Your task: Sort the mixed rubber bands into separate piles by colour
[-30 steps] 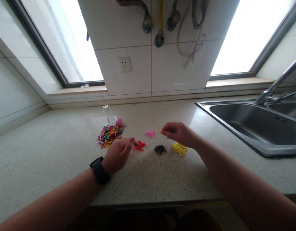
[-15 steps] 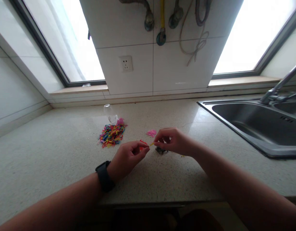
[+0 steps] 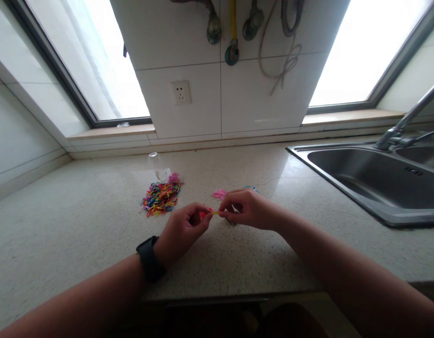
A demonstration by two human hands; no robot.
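A small yellow rubber band [image 3: 215,213] is pinched between both hands above the counter. My left hand [image 3: 184,226], with a dark watch on its wrist, grips one end between thumb and forefinger. The other end is in the closed fingertips of my right hand [image 3: 250,209]. Behind the left fingertips lies a partly covered pile of red bands [image 3: 203,214]. A pink pile [image 3: 219,193] sits just beyond my right fingers. Some blue bands [image 3: 251,188] peek out past the right knuckles. My right hand hides most of the black pile.
A big mixed heap of coloured bands [image 3: 162,195] lies left of my hands, beside a clear container on its side [image 3: 162,174]. The steel sink [image 3: 351,188] with its tap [image 3: 393,136] is at the right. Pale speckled counter [image 3: 97,225] surrounds everything.
My right hand has come left and down with the yellow band, over the black and yellow piles. My left hand has moved right from the red pile and now grips the band's other end.
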